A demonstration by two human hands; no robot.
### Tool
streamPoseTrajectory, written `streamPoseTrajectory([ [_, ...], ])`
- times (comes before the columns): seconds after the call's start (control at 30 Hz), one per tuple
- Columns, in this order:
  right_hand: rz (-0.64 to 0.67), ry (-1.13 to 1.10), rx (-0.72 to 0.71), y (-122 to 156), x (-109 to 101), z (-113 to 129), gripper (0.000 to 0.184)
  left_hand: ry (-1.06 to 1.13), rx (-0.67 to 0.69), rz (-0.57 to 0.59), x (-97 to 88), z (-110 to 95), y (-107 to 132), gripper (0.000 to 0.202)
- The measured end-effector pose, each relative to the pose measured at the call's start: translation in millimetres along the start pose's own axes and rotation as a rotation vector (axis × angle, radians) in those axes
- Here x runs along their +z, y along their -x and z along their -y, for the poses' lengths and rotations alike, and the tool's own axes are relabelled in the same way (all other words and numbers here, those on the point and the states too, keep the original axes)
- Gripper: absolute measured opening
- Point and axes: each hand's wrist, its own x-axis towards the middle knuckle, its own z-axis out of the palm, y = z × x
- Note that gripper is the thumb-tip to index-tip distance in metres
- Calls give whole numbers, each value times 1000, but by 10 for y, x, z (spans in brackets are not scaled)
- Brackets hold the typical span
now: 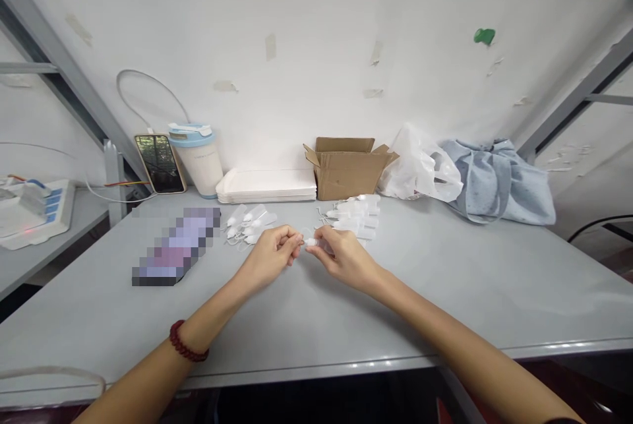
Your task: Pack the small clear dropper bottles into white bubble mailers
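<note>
My right hand [343, 256] pinches a small translucent plastic bottle [312, 242], its white tip pointing left and its body largely hidden behind my fingers. Facing it, my left hand [277, 249] is closed in a pinch beside that tip. A tiny dark bit shows at the left fingertips, too small to name. Behind my right hand lies a group of similar bottles [353, 219] with thin white cords at their tips. Another group of such bottles [237, 216], also corded, rests on the table beyond my left hand.
On the grey table [297, 325] lies a pixelated phone-like object [178, 249]. Along the wall stand a propped phone [161, 163], a lidded cup [200, 163], a white stack [267, 185], an open cardboard box [351, 173], a plastic bag [413, 167] and a blue cloth bag [524, 186].
</note>
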Motion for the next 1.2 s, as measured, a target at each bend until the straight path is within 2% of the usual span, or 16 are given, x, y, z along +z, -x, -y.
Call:
streamPoseTrajectory([
  [0.1, -29, 48, -37, -12, 11, -11, 10, 84, -59, 58, -95, -42, -5, 31],
  [0.2, -47, 85, -55, -22, 4, -11, 11, 168, -109, 69, -204, -77, -2, 33],
  [0.3, -40, 81, -36, -24, -18, 0, 12, 126, -81, 98, -252, -94, 3, 30],
  [0.4, -33, 68, -22, -19, -27, 5, 13, 61, -49, 97, -218, -94, -2, 25],
  [0.53, -10, 79, -31, -3, -7, -16, 11, 53, -62, 11, -116, -59, -15, 22],
  [0.67, 48, 94, -32, 15, 15, -45, 9, 104, -79, 30, -59, 5, -19, 21],
  [0.8, 46, 103, -40, 12, 10, -49, 9, 156, -86, 44, -76, 37, -14, 19],
  [1.03, -55, 36, -31, -22, -50, -20, 14, 518, -164, 22, -113, 48, -61, 25],
  [1.1, -63, 34, -25, -27, -50, -27, 14, 513, -172, 19, -111, 51, -65, 27],
  [1.2, -55, 43, -29, -25, -31, -50, 13, 394, -125, 42, -98, 38, -47, 24],
])
